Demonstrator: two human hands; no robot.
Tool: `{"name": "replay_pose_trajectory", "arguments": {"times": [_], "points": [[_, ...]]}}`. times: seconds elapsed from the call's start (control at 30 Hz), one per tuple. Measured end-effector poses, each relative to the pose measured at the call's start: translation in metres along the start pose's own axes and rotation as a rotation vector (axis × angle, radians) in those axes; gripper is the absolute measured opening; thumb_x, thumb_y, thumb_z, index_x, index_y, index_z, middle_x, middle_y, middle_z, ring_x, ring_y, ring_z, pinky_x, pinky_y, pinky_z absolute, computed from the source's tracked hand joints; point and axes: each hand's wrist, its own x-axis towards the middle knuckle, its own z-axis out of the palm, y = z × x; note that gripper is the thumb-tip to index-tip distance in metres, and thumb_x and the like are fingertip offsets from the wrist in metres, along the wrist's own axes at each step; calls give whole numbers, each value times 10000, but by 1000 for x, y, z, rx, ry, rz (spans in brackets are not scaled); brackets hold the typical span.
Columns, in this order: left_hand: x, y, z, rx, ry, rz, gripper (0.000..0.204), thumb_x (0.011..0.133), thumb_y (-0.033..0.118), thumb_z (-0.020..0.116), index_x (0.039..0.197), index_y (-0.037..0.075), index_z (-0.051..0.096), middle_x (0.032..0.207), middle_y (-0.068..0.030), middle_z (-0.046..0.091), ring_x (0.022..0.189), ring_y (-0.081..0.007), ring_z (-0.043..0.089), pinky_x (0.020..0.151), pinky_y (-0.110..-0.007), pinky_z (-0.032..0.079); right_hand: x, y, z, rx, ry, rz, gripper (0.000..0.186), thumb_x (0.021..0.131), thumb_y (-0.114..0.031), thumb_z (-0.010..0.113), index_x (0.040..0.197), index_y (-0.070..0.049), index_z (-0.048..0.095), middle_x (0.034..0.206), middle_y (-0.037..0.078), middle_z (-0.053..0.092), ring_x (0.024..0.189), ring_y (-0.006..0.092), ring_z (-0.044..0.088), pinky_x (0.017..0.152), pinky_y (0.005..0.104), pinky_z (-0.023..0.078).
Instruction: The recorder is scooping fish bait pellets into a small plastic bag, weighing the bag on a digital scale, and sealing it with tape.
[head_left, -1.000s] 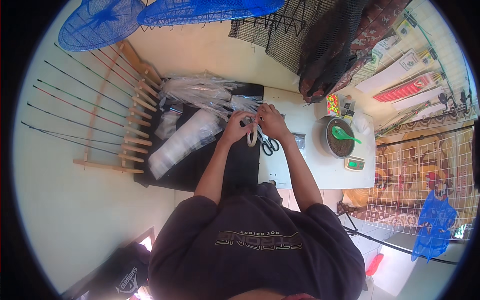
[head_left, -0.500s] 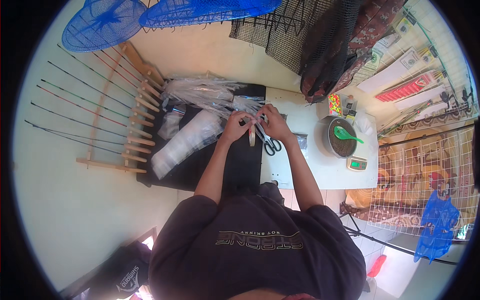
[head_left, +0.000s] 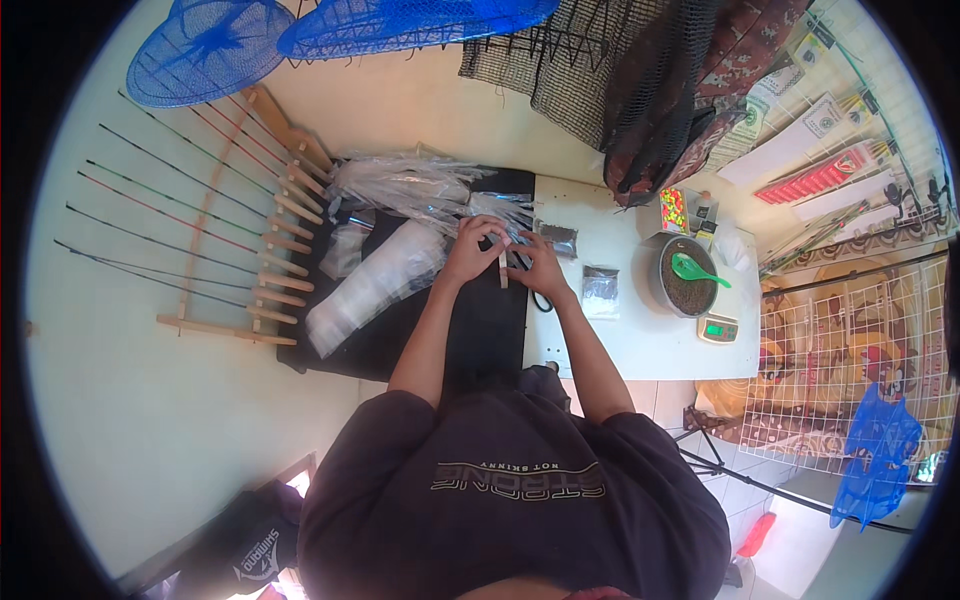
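Over the edge between the black cloth and the white table top, my two hands meet around a narrow, pale roll of tape (head_left: pixel 504 270), seen edge-on. My left hand (head_left: pixel 470 252) pinches it near its top. From the other side, the thumb and fingers of my right hand (head_left: pixel 540 270) close on the tape. Black-handled scissors (head_left: pixel 543 302) lie under my right hand, mostly hidden. Just past that hand is a small clear bag of dark grains (head_left: pixel 558 240), with another small plastic bag (head_left: pixel 601 290) nearer me.
Clear plastic bags (head_left: pixel 400 180) and a plastic bundle (head_left: pixel 375 285) lie on the black cloth (head_left: pixel 480 330). Rightward stand a bowl of brown pellets (head_left: pixel 690 292) with a green scoop (head_left: pixel 690 267), a digital scale (head_left: pixel 718 329) and a box of coloured bits (head_left: pixel 673 210). A wooden rod rack (head_left: pixel 285 240) stands left.
My right hand has come down and closer along the tape, covering more of the scissors. Both small bags now show more fully. My left hand stays nearly in place.
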Motion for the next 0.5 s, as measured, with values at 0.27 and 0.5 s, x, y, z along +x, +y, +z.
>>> {"name": "replay_pose_trajectory", "arguments": {"times": [0.27, 0.5], "points": [[1, 2, -4, -2, 63, 16, 122, 753, 162, 695, 856, 124, 643, 1040, -5, 589, 1011, -214, 461, 740, -304, 447, 2, -5, 3, -17, -36, 5, 538, 632, -389, 783, 1103, -171, 642, 1307, 146, 451, 1196, 364, 417, 1012, 453, 322], [2, 4, -6, -8, 20, -94, 129, 797, 178, 675, 888, 109, 616, 1089, -24, 563, 1062, -210, 457, 814, -323, 445, -3, -1, -2, 29, 11, 0, 490, 658, -345, 767, 1117, -246, 626, 1321, 122, 426, 1173, 378, 431, 987, 452, 367]]}}
